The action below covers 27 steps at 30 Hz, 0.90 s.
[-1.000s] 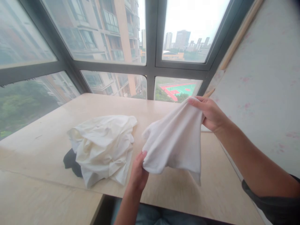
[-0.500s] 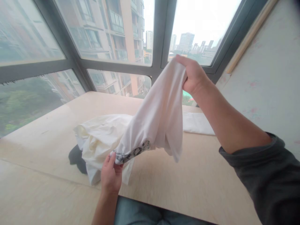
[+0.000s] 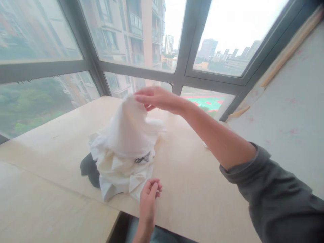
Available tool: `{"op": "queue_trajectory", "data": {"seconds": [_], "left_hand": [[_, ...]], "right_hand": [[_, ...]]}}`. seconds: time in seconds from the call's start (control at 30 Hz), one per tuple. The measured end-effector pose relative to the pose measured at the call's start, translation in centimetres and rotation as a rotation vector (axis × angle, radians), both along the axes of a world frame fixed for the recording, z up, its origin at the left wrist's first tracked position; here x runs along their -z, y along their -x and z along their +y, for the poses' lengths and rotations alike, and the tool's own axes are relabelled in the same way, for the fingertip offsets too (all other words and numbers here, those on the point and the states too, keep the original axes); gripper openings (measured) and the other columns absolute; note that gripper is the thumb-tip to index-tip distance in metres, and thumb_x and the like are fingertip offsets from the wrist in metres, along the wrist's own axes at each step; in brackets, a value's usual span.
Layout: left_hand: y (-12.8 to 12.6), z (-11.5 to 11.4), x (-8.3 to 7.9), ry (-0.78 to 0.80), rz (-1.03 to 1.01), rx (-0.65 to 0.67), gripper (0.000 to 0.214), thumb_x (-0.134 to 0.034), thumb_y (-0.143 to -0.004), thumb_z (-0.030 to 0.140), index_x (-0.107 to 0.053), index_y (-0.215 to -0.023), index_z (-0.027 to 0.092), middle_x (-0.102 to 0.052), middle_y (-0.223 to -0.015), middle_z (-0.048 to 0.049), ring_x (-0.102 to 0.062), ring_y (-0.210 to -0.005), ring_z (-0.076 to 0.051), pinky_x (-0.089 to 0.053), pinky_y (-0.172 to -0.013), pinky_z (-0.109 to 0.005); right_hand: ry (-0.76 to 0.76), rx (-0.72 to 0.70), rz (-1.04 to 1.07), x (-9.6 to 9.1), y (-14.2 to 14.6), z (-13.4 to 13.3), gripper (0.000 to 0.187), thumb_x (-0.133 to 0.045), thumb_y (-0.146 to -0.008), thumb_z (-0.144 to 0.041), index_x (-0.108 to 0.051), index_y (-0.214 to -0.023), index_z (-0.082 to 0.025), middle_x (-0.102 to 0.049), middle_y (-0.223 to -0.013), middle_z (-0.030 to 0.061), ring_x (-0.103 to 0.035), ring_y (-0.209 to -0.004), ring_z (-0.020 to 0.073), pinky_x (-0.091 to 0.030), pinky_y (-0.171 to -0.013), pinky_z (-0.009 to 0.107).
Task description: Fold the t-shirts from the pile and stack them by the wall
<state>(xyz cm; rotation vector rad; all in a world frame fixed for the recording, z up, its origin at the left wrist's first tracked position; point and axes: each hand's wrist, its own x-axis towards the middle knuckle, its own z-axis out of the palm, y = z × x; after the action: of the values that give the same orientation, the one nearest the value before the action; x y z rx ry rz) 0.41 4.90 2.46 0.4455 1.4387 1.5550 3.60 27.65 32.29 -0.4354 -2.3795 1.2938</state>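
Observation:
My right hand [image 3: 152, 98] is closed on the raised top of a white garment with a black print [image 3: 131, 126], which hangs down in a peak. The garment's lower part rests on a crumpled cream-white cloth [image 3: 118, 182]; its dark lettering shows at the lower right edge. Closer to me, my left hand [image 3: 150, 190] is held just right of the pile's front corner, its fingers loosely curled together and nothing visible in them. A black piece of cloth [image 3: 89, 170] sticks out from under the pile's left side.
The pale wooden surface [image 3: 189, 182] spreads around the pile, with its front edge near my legs. Grey-framed windows [image 3: 136, 69] rise behind it, and a papered wall [image 3: 286, 128] stands at the right. A bit of white cloth [image 3: 205, 145] shows beside my right forearm.
My right hand has carried the printed garment left and down onto the cream-white pile. My left hand has let go of it and moved right and lower. The view has shifted slightly.

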Motion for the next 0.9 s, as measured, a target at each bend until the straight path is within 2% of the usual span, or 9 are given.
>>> {"op": "queue_trajectory", "data": {"seconds": [0.07,0.23,0.27,0.37,0.47,0.57,0.63,0.77,0.9], "left_hand": [[-1.2,0.2,0.1,-0.008,0.071,0.101,0.024,-0.068,-0.079,0.04,-0.067,-0.089,0.018,-0.065,-0.074,-0.0023,-0.057,-0.069,-0.014,-0.045,-0.063,-0.024],[-2.3,1.7,0.2,-0.03,0.179,0.251,0.025,-0.06,-0.083,0.041,-0.066,-0.088,0.017,-0.065,-0.075,-0.004,-0.06,-0.071,-0.017,-0.045,-0.064,-0.027],[-2.4,2.2,0.3,-0.039,0.207,0.272,0.025,-0.059,-0.083,0.041,-0.066,-0.089,0.017,-0.066,-0.075,-0.0042,-0.061,-0.072,-0.018,-0.045,-0.065,-0.027],[-2.9,4.2,0.3,-0.081,0.316,0.344,0.026,-0.054,-0.086,0.041,-0.065,-0.091,0.017,-0.067,-0.077,-0.0043,-0.062,-0.074,-0.018,-0.047,-0.067,-0.027],[-3.7,6.9,0.6,-0.133,0.492,0.432,0.027,-0.049,-0.09,0.04,-0.064,-0.092,0.017,-0.068,-0.078,-0.0042,-0.063,-0.074,-0.017,-0.047,-0.068,-0.026],[-4.7,9.3,1.5,-0.153,0.634,0.458,0.028,-0.045,-0.092,0.038,-0.064,-0.093,0.017,-0.066,-0.074,-0.0032,-0.061,-0.069,-0.015,-0.046,-0.066,-0.025],[-5.3,10.3,2.2,-0.142,0.683,0.464,0.028,-0.044,-0.092,0.036,-0.064,-0.095,0.016,-0.065,-0.072,-0.0024,-0.059,-0.065,-0.015,-0.044,-0.064,-0.025],[-5.4,10.6,3.1,-0.137,0.776,0.527,0.026,-0.047,-0.092,0.035,-0.066,-0.094,0.017,-0.064,-0.071,-0.0015,-0.057,-0.062,-0.014,-0.041,-0.062,-0.025],[-5.1,10.5,3.2,-0.132,0.833,0.559,0.027,-0.046,-0.092,0.035,-0.066,-0.095,0.017,-0.065,-0.072,-0.002,-0.058,-0.063,-0.014,-0.041,-0.063,-0.025]], "right_hand": [[0.044,0.064,-0.061,4.2,-2.3,1.6,0.027,-0.066,-0.089,-0.037,-0.068,-0.109,-0.02,-0.072,-0.099,0.006,-0.065,-0.086,0.0147,-0.055,-0.082,0.029],[0.186,0.577,-0.147,16.1,-11.7,4.0,0.026,-0.065,-0.083,-0.03,-0.069,-0.106,-0.02,-0.073,-0.102,0.0073,-0.066,-0.086,0.0161,-0.054,-0.078,0.03],[0.192,0.707,-0.144,18.6,-13.9,3.9,0.023,-0.066,-0.079,-0.029,-0.071,-0.1,-0.02,-0.074,-0.096,0.0059,-0.066,-0.082,0.0159,-0.054,-0.075,0.029],[0.209,0.886,-0.164,25.3,-20.3,2.0,0.021,-0.062,-0.076,-0.032,-0.07,-0.087,-0.016,-0.073,-0.082,0.0069,-0.065,-0.069,0.0162,-0.054,-0.07,0.031],[0.204,1.042,-0.152,29.9,-25.8,-0.6,0.035,-0.055,-0.076,-0.044,-0.069,-0.089,-0.014,-0.073,-0.079,0.0097,-0.065,-0.064,0.0175,-0.053,-0.063,0.032],[0.179,1.177,-0.141,32.0,-30.3,-1.7,0.047,-0.047,-0.078,-0.05,-0.067,-0.098,-0.012,-0.074,-0.086,0.0132,-0.066,-0.067,0.0189,-0.052,-0.059,0.031],[0.149,1.238,-0.152,32.6,-32.8,-0.8,0.049,-0.044,-0.08,-0.049,-0.066,-0.101,-0.011,-0.074,-0.09,0.0146,-0.067,-0.068,0.0195,-0.052,-0.058,0.03],[0.0,1.288,-0.223,32.6,-36.2,4.1,0.04,-0.045,-0.081,-0.037,-0.068,-0.103,-0.012,-0.074,-0.099,0.0138,-0.068,-0.085,0.0224,-0.054,-0.075,0.035],[-0.169,1.208,-0.36,32.5,-37.2,10.4,0.038,-0.048,-0.076,-0.018,-0.071,-0.105,-0.014,-0.07,-0.117,0.0116,-0.063,-0.111,0.0238,-0.046,-0.101,0.038]]}}
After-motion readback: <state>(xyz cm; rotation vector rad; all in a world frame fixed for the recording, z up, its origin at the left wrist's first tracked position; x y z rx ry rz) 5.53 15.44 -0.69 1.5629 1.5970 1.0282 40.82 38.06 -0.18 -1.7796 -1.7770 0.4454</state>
